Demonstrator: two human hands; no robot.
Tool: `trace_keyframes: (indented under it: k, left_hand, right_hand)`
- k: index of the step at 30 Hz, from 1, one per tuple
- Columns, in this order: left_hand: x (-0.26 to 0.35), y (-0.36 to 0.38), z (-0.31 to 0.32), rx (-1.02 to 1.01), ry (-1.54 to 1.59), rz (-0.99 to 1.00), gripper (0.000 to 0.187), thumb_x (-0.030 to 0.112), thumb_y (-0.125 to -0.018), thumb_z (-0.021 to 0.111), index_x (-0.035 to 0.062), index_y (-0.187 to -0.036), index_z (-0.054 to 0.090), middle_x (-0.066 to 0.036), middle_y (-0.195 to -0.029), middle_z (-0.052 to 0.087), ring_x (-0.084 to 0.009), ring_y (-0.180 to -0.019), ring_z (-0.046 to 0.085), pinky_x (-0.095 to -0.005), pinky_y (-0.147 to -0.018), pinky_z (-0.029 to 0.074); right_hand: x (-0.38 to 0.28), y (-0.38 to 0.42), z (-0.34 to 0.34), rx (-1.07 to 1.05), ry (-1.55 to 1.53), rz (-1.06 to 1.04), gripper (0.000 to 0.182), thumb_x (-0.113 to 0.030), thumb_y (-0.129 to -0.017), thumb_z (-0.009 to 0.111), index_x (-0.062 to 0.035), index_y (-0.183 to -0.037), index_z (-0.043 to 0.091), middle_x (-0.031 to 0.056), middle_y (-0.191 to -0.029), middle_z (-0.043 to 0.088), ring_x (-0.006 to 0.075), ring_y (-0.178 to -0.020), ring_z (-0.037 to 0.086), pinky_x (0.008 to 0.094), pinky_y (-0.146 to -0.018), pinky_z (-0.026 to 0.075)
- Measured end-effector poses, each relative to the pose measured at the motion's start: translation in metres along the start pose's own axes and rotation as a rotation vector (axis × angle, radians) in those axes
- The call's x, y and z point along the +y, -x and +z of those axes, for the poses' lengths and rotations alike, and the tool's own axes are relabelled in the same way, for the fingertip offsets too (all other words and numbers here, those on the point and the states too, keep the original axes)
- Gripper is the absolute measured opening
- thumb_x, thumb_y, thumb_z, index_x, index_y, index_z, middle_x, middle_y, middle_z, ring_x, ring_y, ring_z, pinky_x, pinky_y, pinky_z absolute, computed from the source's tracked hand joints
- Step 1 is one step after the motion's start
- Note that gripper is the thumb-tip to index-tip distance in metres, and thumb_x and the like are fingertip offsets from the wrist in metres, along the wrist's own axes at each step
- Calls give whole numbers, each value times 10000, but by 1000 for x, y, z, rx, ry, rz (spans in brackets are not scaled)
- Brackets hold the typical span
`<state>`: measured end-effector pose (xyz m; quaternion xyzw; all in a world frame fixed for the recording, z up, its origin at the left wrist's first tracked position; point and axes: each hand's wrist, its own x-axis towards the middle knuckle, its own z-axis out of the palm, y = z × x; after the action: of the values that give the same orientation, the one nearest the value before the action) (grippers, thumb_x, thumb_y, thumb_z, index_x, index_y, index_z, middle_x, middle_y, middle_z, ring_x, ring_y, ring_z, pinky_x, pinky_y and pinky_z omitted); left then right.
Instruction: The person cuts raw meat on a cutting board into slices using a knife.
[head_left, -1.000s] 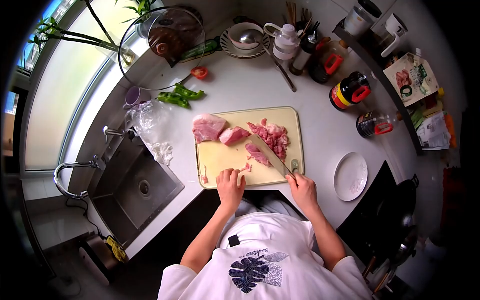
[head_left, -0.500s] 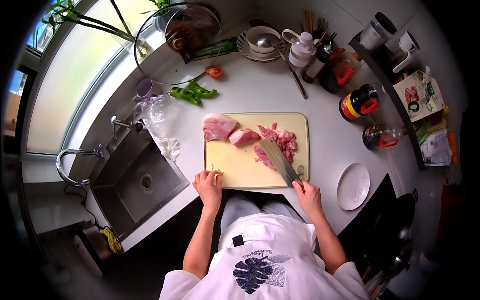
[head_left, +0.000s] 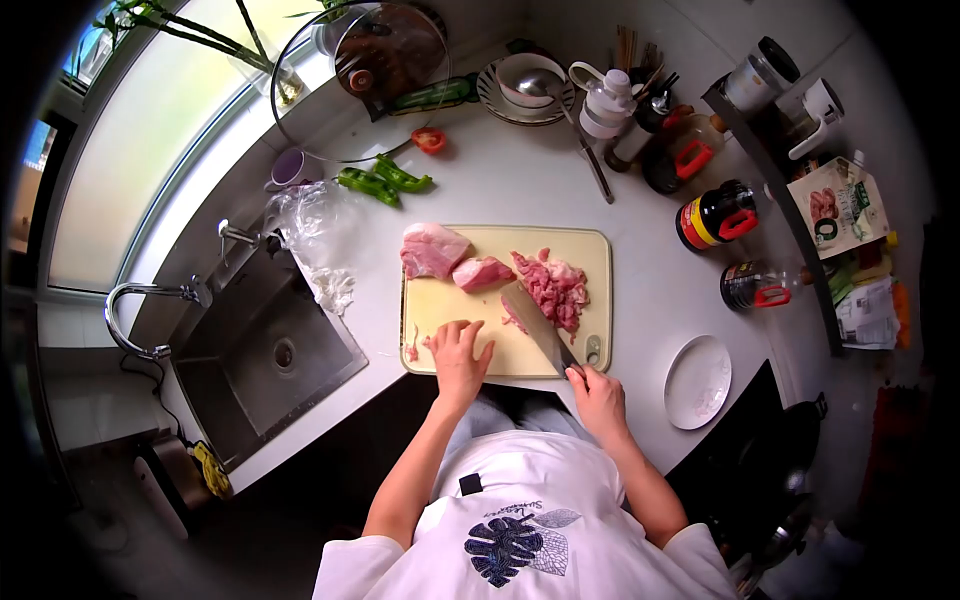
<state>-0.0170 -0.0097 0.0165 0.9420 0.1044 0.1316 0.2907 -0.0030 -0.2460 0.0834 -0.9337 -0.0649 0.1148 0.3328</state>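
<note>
My right hand [head_left: 598,397] is wrapped round the handle of a cleaver [head_left: 537,322], whose blade points up and left beside a pile of cut meat [head_left: 552,287]. Fingers spread, my left hand [head_left: 460,360] is over the lower left part of the cutting board [head_left: 500,352] and holds nothing. Two larger pieces of raw meat lie along the board's top edge, a big one [head_left: 434,250] at the left and a smaller one [head_left: 483,273] beside it. Small meat scraps [head_left: 413,345] sit left of my left hand.
A sink [head_left: 270,360] and a crumpled plastic bag [head_left: 315,225] are at the left. Green peppers [head_left: 372,186], a cut tomato [head_left: 429,140] and a bowl [head_left: 525,80] stand behind the board. Sauce bottles [head_left: 715,215] and a white plate [head_left: 698,382] are at the right.
My left hand has moved right and up over the board, and its fingers have spread. Small scraps now show at the board's left side. The cleaver stays in my right hand, almost unmoved.
</note>
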Motion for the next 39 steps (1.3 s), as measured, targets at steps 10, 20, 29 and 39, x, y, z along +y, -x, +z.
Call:
trace_keyframes:
  k: [10, 20, 29, 39]
  left_hand:
    - [16, -21, 55, -33, 108, -51, 144, 170, -788, 746, 106, -872, 647, -41, -969, 627, -276, -1001, 544, -413, -871, 385]
    - [4, -14, 64, -83, 514, -335, 101, 53, -841, 699, -10, -895, 641, -123, -738, 671, -213, -634, 649, -320, -618, 528]
    - [-1, -16, 54, -218, 306, -232, 116, 53, -853, 664, 10, -961, 653, -91, -810, 681, -143, -676, 629, -281, -626, 507]
    - [6, -36, 52, -113, 714, -324, 146, -12, -855, 625, 16, -998, 613, -98, -851, 635, -183, -692, 621, -315, -652, 513]
  right_hand:
    - [15, -9, -8, 39, 76, 63, 314, -279, -980, 572, -15, -813, 603, 219, -752, 651, 445, -718, 627, 530, -628, 475]
    - [18, -20, -4, -9, 0, 117, 290, -268, -964, 608, 6, -876, 646, 242, -734, 635, 444, -709, 631, 489, -612, 474]
    - [10, 6, -19, -45, 46, 43, 300, -285, -972, 589, -20, -833, 604, 212, -774, 655, 433, -741, 633, 511, -631, 474]
    - [26, 0, -11, -30, -32, 174, 311, -330, -968, 590, -41, -889, 673, 219, -753, 656, 449, -733, 635, 522, -638, 484]
